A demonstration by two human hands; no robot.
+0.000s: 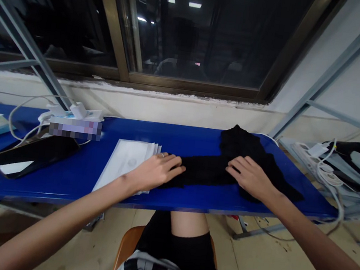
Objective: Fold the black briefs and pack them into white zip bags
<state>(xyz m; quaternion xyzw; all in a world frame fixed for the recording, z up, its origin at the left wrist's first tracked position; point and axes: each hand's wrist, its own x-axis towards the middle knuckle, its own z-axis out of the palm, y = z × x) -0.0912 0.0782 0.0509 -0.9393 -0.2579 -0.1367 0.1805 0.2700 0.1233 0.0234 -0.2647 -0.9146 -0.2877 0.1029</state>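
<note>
Two open hands lie flat on a black cloth garment (247, 150) spread across a blue table (60, 185), neither closed nor pinching anything. The left hand (157, 172) rests palm down near the left end of what looks like a long sleeve (205, 171), with its fingertips on the cloth and its heel above a stack of white envelopes (123, 163). The right hand (250, 177) presses on the garment's bulkier body, right of the middle of the table, with its fingers slightly spread.

Since neither hand has hold of an edge, a hard sideways sweep could make the cloth bunch or slide. The sleeve's end lies just beside the envelopes, so a careless push from the left hand could shove that stack toward the near edge. On the right, the garment's corner hangs close to the table's end, near a white cable (329, 181) running from a power strip (310, 154), where it could slip off or snag. Black-on-black folds are hard to make out, so a tuck could easily go unnoticed.
</note>
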